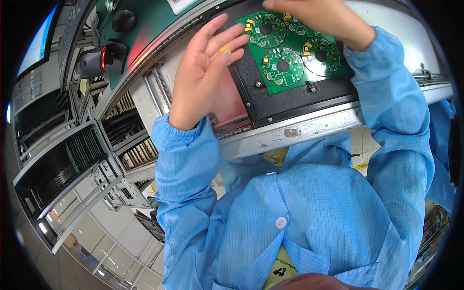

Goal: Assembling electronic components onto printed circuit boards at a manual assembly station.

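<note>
Both arms (398, 104) extended toward the far side.
Left hand (205, 60) palm up, fingers loosely spread rightward; right hand (323, 18) angled left, partly cut off.

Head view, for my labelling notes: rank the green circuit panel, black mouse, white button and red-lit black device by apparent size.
1. Green circuit panel
2. Red-lit black device
3. Black mouse
4. White button

head-worn fisheye — close, downward, over both hands (197, 67)
</note>
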Demonstrator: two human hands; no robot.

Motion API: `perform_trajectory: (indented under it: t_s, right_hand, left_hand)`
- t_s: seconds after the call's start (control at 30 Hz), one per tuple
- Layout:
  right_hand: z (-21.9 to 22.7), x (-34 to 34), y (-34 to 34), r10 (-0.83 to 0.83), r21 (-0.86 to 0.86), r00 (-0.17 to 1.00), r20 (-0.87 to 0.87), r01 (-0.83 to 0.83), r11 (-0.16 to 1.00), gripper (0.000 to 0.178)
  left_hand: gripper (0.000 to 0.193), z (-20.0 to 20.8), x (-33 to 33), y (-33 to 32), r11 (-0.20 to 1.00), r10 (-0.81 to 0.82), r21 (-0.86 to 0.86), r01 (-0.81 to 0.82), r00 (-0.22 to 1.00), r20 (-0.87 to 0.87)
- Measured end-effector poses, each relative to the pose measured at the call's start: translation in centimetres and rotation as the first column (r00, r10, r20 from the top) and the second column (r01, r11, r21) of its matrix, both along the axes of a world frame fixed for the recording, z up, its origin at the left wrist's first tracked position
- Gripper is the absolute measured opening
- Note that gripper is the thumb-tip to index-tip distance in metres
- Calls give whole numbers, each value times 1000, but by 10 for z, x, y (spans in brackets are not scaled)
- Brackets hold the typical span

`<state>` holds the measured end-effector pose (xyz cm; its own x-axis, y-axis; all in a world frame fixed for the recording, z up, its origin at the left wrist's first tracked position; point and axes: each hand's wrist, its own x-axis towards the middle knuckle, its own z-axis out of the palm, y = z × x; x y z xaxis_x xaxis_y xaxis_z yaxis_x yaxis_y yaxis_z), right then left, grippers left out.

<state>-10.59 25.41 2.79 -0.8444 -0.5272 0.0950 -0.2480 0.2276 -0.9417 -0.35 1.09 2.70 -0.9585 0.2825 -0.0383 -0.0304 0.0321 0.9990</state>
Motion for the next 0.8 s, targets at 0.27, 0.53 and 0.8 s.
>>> perform_trajectory:
  t_s: [0.27,0.53,0.8]
  right_hand:
    - [6,3,29,-82,-374,827,557,337,864,38]
    - [4,8,32,-79,-398,855,512,318,860,40]
    - [12,16,27,-77,-338,883,464,256,906,37]
  left_hand:
    - [19,-7,5,9,855,-24,-501,-132,956,-292]
    - [12,-13,9,20,645,-200,-670,-368,765,-612]
    - [13,-16,10,24,639,-236,-678,-363,747,-622]
